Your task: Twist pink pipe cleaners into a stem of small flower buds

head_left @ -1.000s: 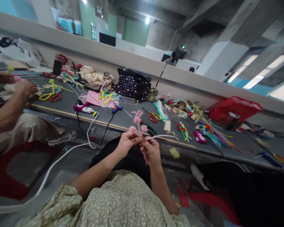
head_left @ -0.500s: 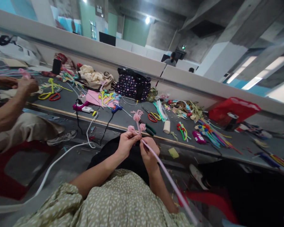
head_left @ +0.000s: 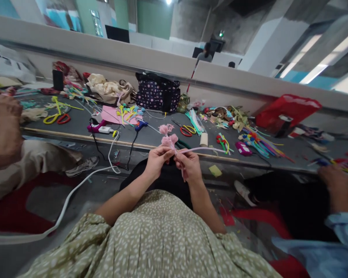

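Note:
My left hand (head_left: 159,158) pinches the base of a small bunch of pink fuzzy flowers (head_left: 168,139), which look made of pipe cleaner. Close beside it, my right hand (head_left: 189,165) is closed on a pale pink pipe cleaner (head_left: 205,148). One length of that stem arcs off to the right, and a short pink end hangs below the fingers. Both hands meet just under the blossoms, above my lap and near the table edge. Fingertips hide the point where the stems join. Behind the flowers lie dark green-handled pliers (head_left: 182,144), partly covered.
On the table are a blue glue gun (head_left: 140,124), red and yellow-handled tools (head_left: 188,130), a wooden cylinder (head_left: 203,139), a patterned bag (head_left: 158,92) and a red bag (head_left: 287,112). A white cable (head_left: 72,189) hangs at left. Co-workers' hands show at both sides.
The long stem that pointed down to the lower right now curves out to the right across my right hand. The flowers are bunched closer together. A co-worker's arm has appeared at right.

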{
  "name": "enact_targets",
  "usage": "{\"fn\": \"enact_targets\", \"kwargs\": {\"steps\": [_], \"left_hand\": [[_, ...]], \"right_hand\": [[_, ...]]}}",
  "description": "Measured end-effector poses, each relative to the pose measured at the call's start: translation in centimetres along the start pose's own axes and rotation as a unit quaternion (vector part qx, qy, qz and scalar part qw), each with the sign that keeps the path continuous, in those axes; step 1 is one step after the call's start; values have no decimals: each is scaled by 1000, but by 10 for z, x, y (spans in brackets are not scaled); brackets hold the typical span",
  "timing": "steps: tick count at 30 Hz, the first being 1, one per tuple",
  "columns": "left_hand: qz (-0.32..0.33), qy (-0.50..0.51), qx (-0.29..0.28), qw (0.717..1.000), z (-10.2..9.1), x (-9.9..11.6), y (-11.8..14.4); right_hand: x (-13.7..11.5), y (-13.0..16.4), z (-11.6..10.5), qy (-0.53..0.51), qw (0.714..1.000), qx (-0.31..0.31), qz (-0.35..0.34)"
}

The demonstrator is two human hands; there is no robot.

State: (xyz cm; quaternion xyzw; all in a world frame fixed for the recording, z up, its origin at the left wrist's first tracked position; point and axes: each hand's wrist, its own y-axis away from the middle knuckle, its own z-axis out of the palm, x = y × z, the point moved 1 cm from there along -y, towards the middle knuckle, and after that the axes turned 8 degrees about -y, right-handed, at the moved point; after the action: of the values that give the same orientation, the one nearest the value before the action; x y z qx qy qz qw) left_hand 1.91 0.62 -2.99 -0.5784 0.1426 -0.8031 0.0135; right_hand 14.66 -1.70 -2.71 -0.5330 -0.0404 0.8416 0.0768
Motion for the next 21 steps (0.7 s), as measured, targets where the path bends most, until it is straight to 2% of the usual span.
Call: {"fn": "enact_targets", "kwargs": {"steps": [2,4,6,10,13,17,21], "left_hand": [[16,5,1,1000,0,4,1],[28,2,-1,1000,0,8,1],[30,-10,-3,999,0,11,1],[25,-19,21,999,-1,14,1],[20,-1,24,1000,-3,13,0],[4,22,3,1000,-4,10,-3],[-17,34,0,999,-3,9,-5]], "right_hand": [[-3,-1,1,-49,997,-20,49],[-5,-1,3,-69,995,-30,70],[-6,0,6,-62,996,-26,59],[-5,0,11,-24,1000,-16,-11],[-2,0,13,-29,999,-17,-19],[2,-4,12,-82,995,-48,38],[7,-9,9,-121,988,-39,85]]}}
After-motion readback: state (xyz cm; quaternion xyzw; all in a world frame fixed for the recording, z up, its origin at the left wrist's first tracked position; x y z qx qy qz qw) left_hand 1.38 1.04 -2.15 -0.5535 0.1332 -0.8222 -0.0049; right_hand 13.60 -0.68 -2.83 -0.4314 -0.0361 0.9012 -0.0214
